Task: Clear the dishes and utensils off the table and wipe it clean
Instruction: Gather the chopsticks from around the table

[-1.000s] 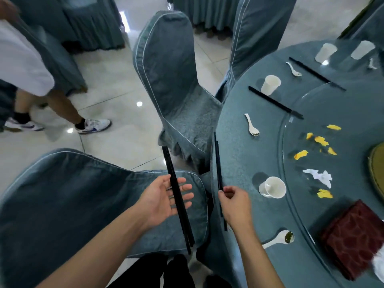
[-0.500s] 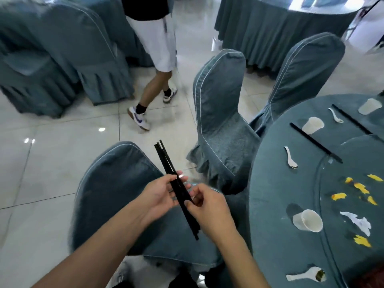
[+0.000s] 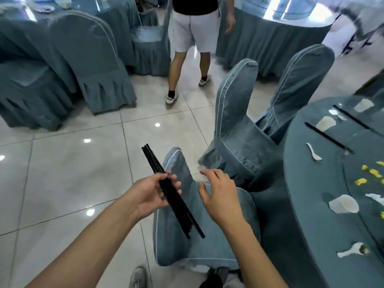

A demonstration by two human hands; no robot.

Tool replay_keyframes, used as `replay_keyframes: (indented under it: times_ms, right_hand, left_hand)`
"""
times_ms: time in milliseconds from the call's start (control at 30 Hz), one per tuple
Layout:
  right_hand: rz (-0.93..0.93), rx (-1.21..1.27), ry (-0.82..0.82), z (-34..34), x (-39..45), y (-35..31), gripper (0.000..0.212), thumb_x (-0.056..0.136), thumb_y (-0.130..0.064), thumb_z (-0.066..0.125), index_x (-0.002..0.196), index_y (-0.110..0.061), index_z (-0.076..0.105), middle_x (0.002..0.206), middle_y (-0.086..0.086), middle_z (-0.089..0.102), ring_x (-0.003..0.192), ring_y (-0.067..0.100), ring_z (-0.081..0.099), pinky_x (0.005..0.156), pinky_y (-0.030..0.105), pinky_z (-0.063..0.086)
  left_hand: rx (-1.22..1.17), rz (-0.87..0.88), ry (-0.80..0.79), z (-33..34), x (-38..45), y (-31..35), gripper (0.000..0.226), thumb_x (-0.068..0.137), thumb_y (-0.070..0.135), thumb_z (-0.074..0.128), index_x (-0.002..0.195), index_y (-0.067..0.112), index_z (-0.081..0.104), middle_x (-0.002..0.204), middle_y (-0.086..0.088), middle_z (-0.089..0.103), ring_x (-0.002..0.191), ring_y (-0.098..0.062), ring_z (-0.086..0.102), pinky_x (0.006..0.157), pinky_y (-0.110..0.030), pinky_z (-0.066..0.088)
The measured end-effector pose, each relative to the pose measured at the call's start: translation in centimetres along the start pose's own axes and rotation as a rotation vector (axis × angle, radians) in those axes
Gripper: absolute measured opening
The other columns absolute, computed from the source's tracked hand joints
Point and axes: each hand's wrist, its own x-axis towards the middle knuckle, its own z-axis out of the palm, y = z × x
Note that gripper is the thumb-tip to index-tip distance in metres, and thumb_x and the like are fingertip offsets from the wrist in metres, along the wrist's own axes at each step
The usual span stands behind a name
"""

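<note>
black chopsticks point(image 3: 174, 194), count unclear, gripped in left hand point(image 3: 148, 194); right hand point(image 3: 218, 196) spread, empty

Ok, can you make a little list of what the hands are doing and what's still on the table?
left hand: left hand holds a bundle of black chopsticks
right hand: right hand open, fingers spread, holds nothing, apart from the bundle
below the hands: covered chair
on the table: white cup nearest, spoon with something dark in its bowl, another spoon, black chopsticks pair, more cups beyond, yellow scraps
wiping: not begun
</note>
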Motion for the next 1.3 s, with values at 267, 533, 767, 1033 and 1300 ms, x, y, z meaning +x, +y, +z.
replay_keyframes:
  times_ms: [267,533,767,1033,1300]
  right_hand:
    - [0.089,-0.015,-0.056,4.4,1.7,-8.7,0.037,0.096,-0.032,0.056,0.132,-0.025,0.057,0.127,-0.001,0.057,0.113,0.023,0.054,0.097,0.038,0.040]
    - [0.155,0.034,-0.009,7.1,8.5,-10.8,0.036,0.094,-0.028,0.060,0.130,-0.023,0.059,0.127,0.000,0.058,0.115,0.023,0.054,0.100,0.038,0.037]
    - [0.276,0.031,0.056,8.6,16.9,-9.1,0.036,0.094,-0.029,0.058,0.130,-0.025,0.059,0.126,-0.003,0.057,0.113,0.022,0.055,0.099,0.040,0.040]
    - [0.419,-0.039,0.130,5.3,24.6,-6.8,0.035,0.097,-0.033,0.053,0.131,-0.026,0.055,0.127,-0.004,0.055,0.112,0.019,0.052,0.099,0.038,0.039]
    - [0.633,-0.096,0.240,3.0,33.2,-1.7,0.032,0.096,-0.033,0.054,0.127,-0.026,0.057,0.122,-0.001,0.056,0.109,0.023,0.054,0.095,0.040,0.038]
  left_hand:
    - [0.053,-0.042,-0.008,-8.3,-0.2,6.8,0.015,0.103,0.005,0.049,0.109,0.008,0.062,0.085,-0.010,0.070,0.073,-0.027,0.070,0.064,-0.039,0.060]
    - [0.091,-0.059,-0.004,-8.8,3.6,13.2,0.016,0.105,0.005,0.047,0.112,0.002,0.061,0.089,-0.017,0.074,0.079,-0.034,0.075,0.063,-0.045,0.062]
    - [0.191,-0.064,-0.050,-3.9,10.2,21.1,0.020,0.105,0.006,0.047,0.118,0.000,0.061,0.095,-0.016,0.072,0.080,-0.033,0.075,0.063,-0.046,0.063]
    - [0.330,-0.098,-0.150,4.3,16.6,28.3,0.019,0.106,0.009,0.048,0.118,0.001,0.061,0.099,-0.018,0.074,0.086,-0.035,0.076,0.064,-0.047,0.064]
    - [0.519,-0.216,-0.334,14.5,25.9,33.6,0.014,0.106,0.008,0.046,0.112,0.004,0.058,0.085,-0.015,0.069,0.076,-0.032,0.070,0.073,-0.050,0.063]
